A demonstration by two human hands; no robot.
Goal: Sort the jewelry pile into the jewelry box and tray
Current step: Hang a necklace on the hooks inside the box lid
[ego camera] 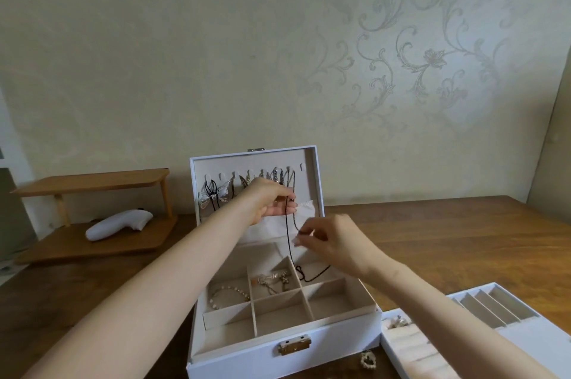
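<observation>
A white jewelry box point(327, 344) stands open in front of me, its lid upright with a row of hooks carrying several necklaces. My left hand point(272, 204) pinches a thin black chain necklace point(288, 233) near the hooks. The chain hangs down into the top right compartment. My right hand point(330, 239) pinches the same chain lower down, in front of the lid's cloth pocket. A pearl bracelet point(227, 295) lies in the left compartment, and silver pieces point(273, 281) lie in the middle one. A white tray point(506, 332) sits to the right.
A pearl heart-shaped piece point(368, 360) lies on the wooden table point(448, 239) by the box's front right corner. At the left a wooden two-tier shelf point(92, 184) holds a white handheld device point(119, 224). A wallpapered wall stands behind.
</observation>
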